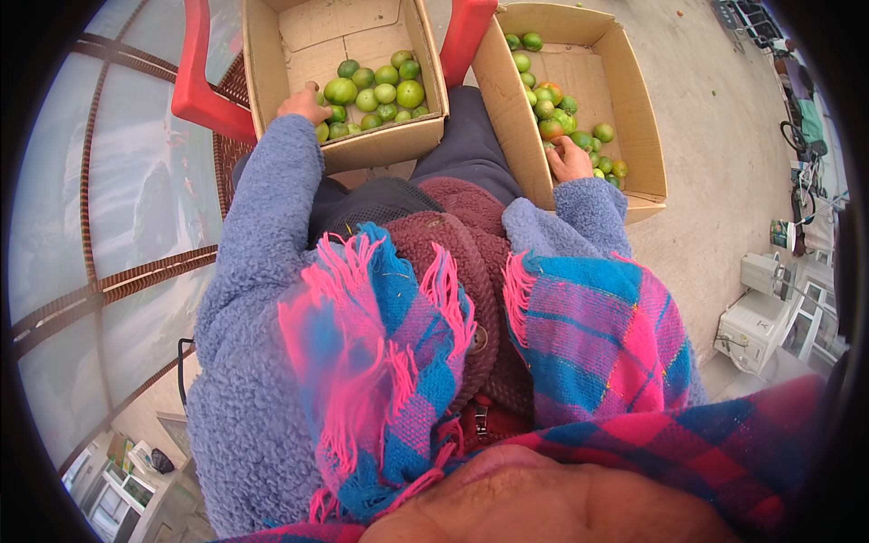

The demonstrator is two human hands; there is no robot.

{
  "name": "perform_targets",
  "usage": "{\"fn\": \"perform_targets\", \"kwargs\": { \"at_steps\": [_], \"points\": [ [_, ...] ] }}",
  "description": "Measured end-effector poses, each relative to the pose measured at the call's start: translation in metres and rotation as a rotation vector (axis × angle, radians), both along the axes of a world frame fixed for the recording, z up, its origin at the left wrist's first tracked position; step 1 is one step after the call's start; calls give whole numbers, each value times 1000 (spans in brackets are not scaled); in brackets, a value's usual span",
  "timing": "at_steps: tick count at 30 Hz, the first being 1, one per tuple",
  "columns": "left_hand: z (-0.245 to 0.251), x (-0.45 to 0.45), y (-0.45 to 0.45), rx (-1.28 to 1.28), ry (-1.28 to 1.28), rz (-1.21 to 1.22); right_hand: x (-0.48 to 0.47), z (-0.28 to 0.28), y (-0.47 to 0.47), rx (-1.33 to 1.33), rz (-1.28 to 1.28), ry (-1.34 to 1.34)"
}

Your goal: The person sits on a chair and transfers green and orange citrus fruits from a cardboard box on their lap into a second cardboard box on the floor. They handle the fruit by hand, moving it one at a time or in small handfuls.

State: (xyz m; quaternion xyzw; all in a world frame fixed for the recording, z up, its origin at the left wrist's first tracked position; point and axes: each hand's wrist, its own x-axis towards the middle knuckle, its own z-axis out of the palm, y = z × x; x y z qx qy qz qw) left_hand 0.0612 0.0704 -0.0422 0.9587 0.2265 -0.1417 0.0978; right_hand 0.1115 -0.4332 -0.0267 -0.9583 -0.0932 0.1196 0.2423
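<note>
In the head view my left hand reaches over the left wall of a cardboard box. Its fingertips meet green tomatoes heaped toward the box's near side; whether they grip one is unclear. My right hand is inside a second cardboard box, close to its left wall. Curled fingers rest among green tomatoes there, and I cannot tell if one is held. A few tomatoes in this box are partly red, such as a reddish tomato.
Red plastic chair parts flank the left box. A glass-topped table with woven trim stands at the left. My scarf hangs fringed over my chest. Concrete floor stretches right, toward a white appliance and a bicycle.
</note>
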Motion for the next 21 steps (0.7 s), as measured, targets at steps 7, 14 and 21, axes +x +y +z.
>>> {"fn": "perform_targets", "kwargs": {
  "at_steps": [7,14,21],
  "points": [
    [-20,-9,27,-342,-309,26,3,3,1,58,-54,-94],
    [-8,-8,31,-824,-374,75,1,48,31,314,9,-178],
    [52,-6,-35,-939,-401,-84,-17,65,140,578,371,-52]
  ]
}}
